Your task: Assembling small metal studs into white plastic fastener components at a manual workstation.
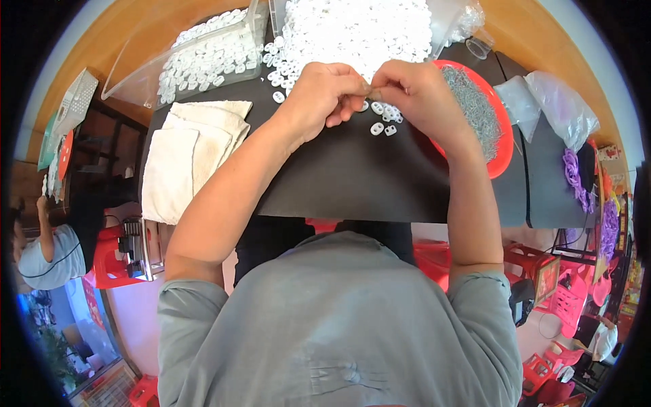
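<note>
My left hand (pixel 327 95) and my right hand (pixel 413 87) meet fingertip to fingertip above the dark table (pixel 352 173). Both are pinched closed, and whatever sits between the fingertips is too small to make out. Just below them lie several loose white plastic pieces (pixel 377 128) with two holes each, looking like cord lock parts. A large heap of the same white pieces (pixel 352 34) spreads behind my hands. Close by my right wrist, a red plate (pixel 502 152) carries a pile of small grey metal springs (pixel 475 112), partly hidden by my forearm.
At the back left stands a clear bin (pixel 254 64) of white pieces. Folded cream cloths (pixel 173 156) lie by the table's left edge. Clear plastic bags (pixel 559 108) and purple cord (pixel 575 178) are at the right. Another person (pixel 54 254) sits at far left.
</note>
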### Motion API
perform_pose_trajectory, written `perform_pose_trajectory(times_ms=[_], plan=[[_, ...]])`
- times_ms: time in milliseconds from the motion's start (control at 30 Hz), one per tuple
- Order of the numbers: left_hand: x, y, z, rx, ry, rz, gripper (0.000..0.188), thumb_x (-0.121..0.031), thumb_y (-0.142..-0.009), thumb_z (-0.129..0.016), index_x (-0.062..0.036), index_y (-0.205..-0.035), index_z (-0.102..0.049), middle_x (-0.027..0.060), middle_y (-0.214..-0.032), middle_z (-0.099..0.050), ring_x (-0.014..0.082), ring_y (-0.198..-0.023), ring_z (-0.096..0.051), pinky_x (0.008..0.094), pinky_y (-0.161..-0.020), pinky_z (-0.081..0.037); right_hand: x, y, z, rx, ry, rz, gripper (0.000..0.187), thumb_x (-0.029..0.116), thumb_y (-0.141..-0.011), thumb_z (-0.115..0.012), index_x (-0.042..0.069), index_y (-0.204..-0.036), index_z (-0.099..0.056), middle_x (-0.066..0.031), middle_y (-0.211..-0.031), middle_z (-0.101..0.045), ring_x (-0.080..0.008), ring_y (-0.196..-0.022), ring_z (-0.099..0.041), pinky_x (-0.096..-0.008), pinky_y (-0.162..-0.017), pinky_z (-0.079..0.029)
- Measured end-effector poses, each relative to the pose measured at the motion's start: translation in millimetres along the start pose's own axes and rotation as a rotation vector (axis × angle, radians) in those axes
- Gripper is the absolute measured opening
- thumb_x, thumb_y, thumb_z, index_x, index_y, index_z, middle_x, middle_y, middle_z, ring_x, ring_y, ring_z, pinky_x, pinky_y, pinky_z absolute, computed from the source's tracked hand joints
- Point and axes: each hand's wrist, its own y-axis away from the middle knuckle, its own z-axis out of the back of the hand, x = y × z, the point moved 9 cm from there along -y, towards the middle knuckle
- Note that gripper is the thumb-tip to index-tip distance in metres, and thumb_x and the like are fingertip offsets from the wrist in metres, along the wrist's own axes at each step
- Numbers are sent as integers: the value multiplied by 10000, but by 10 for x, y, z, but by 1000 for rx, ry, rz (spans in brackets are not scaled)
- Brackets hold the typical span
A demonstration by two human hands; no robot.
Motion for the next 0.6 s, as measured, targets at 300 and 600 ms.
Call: perform_pose_trajectory(times_ms=[300,600], plan=[[-74,19,-21,28,186,-66,134,-102,-840,-634,17,-778,-632,73,-633,-585,119,-477,-502,249,-402,-344,43,-1,137,-123,-130,-41,51,39,-811,-658,-5,-818,-633,0,-628,-546,-55,-603,-471,-223,-552,-380],[-170,392,-774,-45,-1229,-986,178,-195,-688,-752,-76,-782,-659,50,-830,-568,229,-850,-552,368,-655,-462,-36,65,406,-419,-452,-132,80,64,-841,-683,-11,-863,-669,41,-694,-582,-24,-652,-487,-193,-573,-377]])
